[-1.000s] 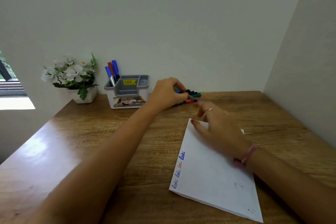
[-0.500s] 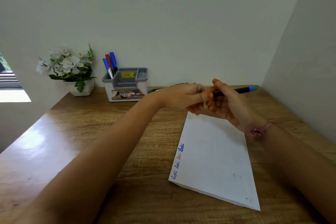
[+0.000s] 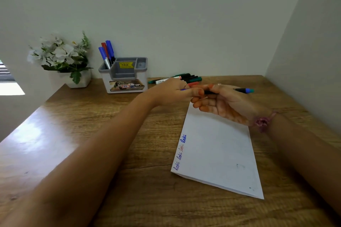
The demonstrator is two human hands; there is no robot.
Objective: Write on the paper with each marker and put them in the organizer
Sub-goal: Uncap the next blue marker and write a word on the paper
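White paper [image 3: 219, 145] lies nearest on the wooden desk [image 3: 92, 134], turned at an angle, with four short handwritten words in blue and red ink running along its left edge. Above the paper's far end, the two hands meet in the air. The right hand [image 3: 227, 104] is turned palm up, its fingers curled round the black barrel of a marker [image 3: 239, 90] whose blue end points right, past the hand. A pink band sits on that wrist. The left hand [image 3: 171, 92] comes in from the left with its fingers bunched and pinching the other end of the same marker, where a thin strip of blue shows just beside the knuckles; whether that is a cap or the tip cannot be told.

Beyond the hands, a small heap of loose markers [image 3: 184, 78] lies on the desk close to the wall, green, black and red ones among them, partly hidden by the left hand. Left of the heap stands the grey and white organizer [image 3: 125, 75] with a yellow price sticker; three markers [image 3: 107, 53], two blue and one red, stand upright in its left compartment. Further left sits a white pot of white flowers [image 3: 62, 59], against the pale wall.
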